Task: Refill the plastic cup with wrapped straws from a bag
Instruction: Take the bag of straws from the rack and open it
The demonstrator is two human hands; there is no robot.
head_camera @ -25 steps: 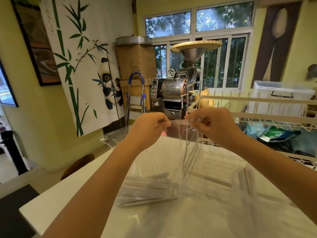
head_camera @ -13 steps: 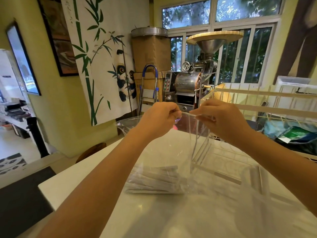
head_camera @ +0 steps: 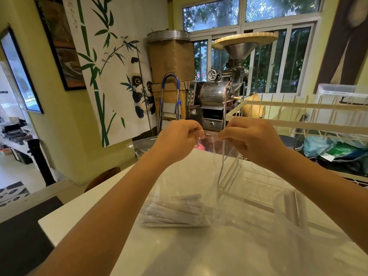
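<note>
A clear plastic bag (head_camera: 191, 182) hangs above the white table (head_camera: 83, 214), held up by its top edge. My left hand (head_camera: 177, 139) pinches the left side of the bag's mouth and my right hand (head_camera: 249, 139) pinches the right side, the two hands close together. A bundle of white wrapped straws (head_camera: 175, 212) lies in the bottom of the bag, resting on the table. The clear plastic cup (head_camera: 290, 214) stands at the right under my right forearm with a few straws in it.
A white wire rack (head_camera: 298, 124) stands on the table's far right. Behind the table are a metal coffee roaster (head_camera: 215, 96), a step ladder (head_camera: 169, 102), cardboard boxes and a panda curtain. The table's left edge drops to a dark floor.
The view has shifted, so the room shows more to the left. Both hands stay pinched on the bag's top edge, roughly the same distance apart.
</note>
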